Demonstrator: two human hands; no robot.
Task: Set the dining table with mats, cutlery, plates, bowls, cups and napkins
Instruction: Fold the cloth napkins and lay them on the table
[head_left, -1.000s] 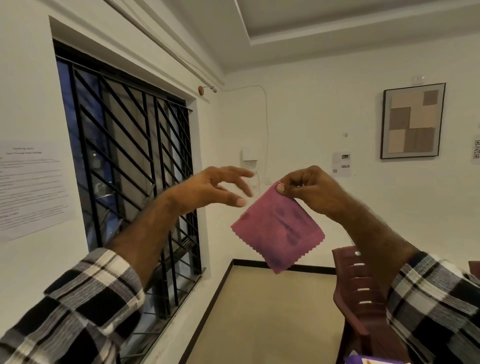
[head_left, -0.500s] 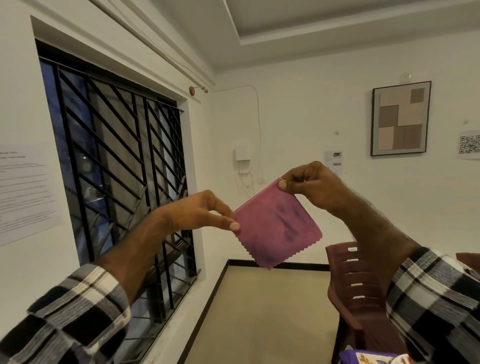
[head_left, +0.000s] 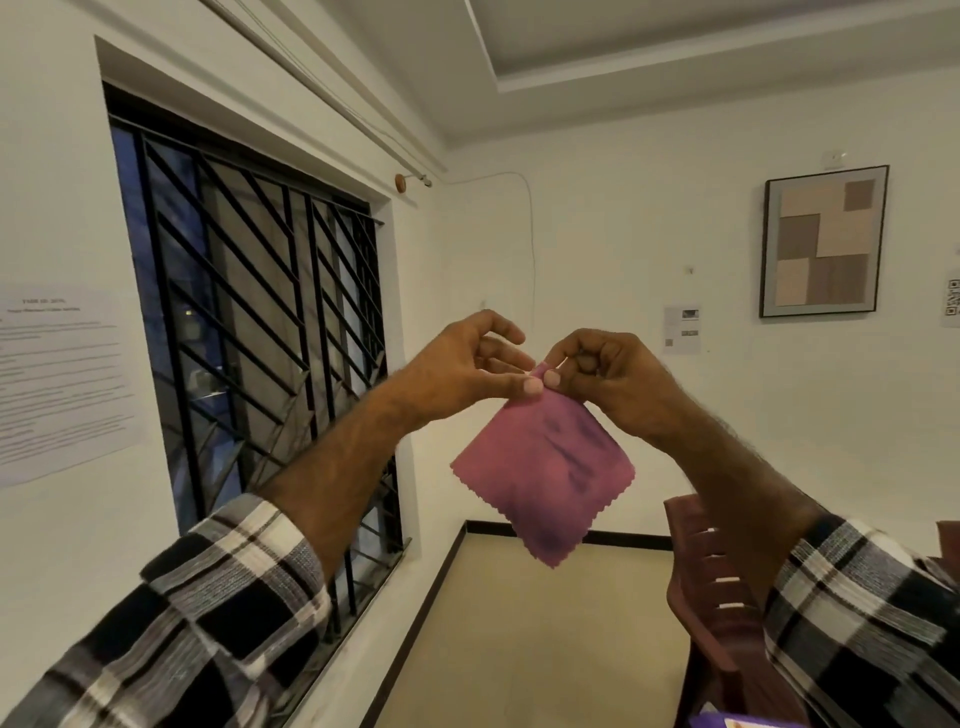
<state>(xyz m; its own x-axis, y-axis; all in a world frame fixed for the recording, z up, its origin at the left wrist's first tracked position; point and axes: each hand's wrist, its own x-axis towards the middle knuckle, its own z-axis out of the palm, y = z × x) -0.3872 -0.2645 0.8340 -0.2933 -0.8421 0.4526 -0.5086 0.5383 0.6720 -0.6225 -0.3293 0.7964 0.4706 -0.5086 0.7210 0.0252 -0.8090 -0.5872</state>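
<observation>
A pink napkin is held up in the air by its top corner.

The corner is pinched by the left hand and the right hand, thumbs touching; the cloth hangs as a diamond with zigzag edges, in front of a white wall, beside a barred window and above a maroon chair.

Head view — level, facing wall.

Barred window, framed picture, maroon chair.
</observation>
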